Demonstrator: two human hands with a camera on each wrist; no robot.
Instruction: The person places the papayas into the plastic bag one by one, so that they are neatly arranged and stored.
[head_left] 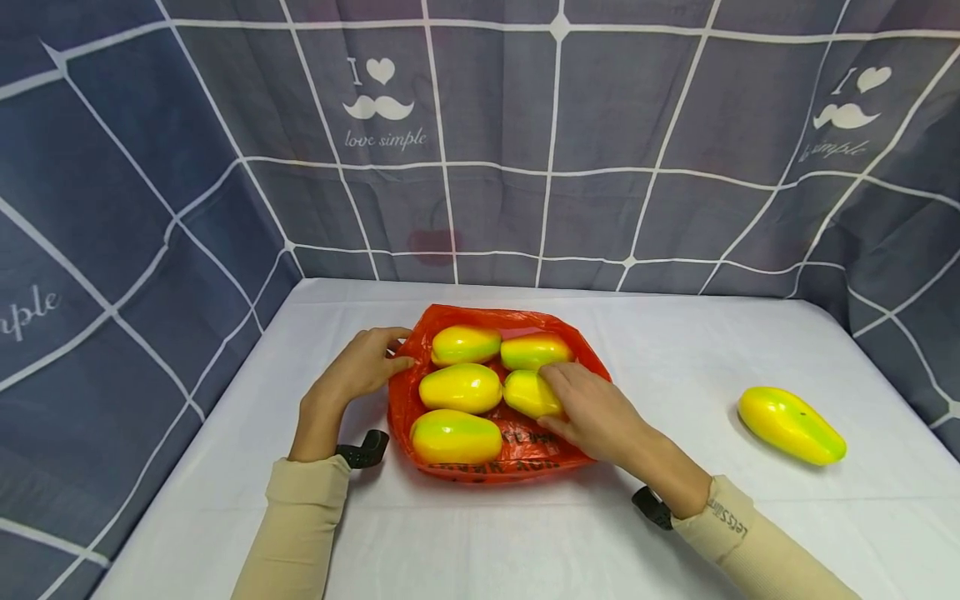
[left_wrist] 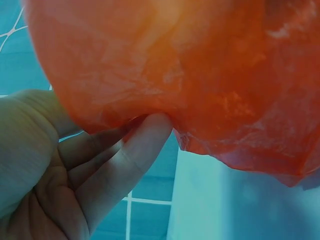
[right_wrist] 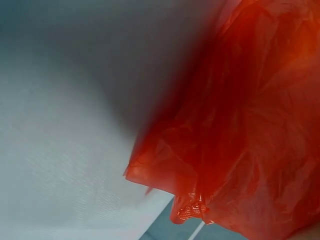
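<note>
A red plastic bag (head_left: 525, 454) lies spread wide on the table, with several glossy yellow-green papayas (head_left: 459, 387) inside it. My left hand (head_left: 367, 362) pinches the bag's left rim between thumb and fingers; the left wrist view shows the thin film (left_wrist: 165, 65) between them. Reaching in over the right rim, my right hand (head_left: 596, 408) grips one papaya (head_left: 531, 394) in the middle of the bag's right side. Its fingers partly cover that fruit. In the right wrist view the bag's outer side (right_wrist: 240, 145) fills the right part, and the fruit is hidden.
Another papaya (head_left: 791, 425) lies on the white tablecloth (head_left: 675, 342) at the right, outside the bag. A grey checked curtain (head_left: 495, 208) hangs behind the table and along its left and right sides.
</note>
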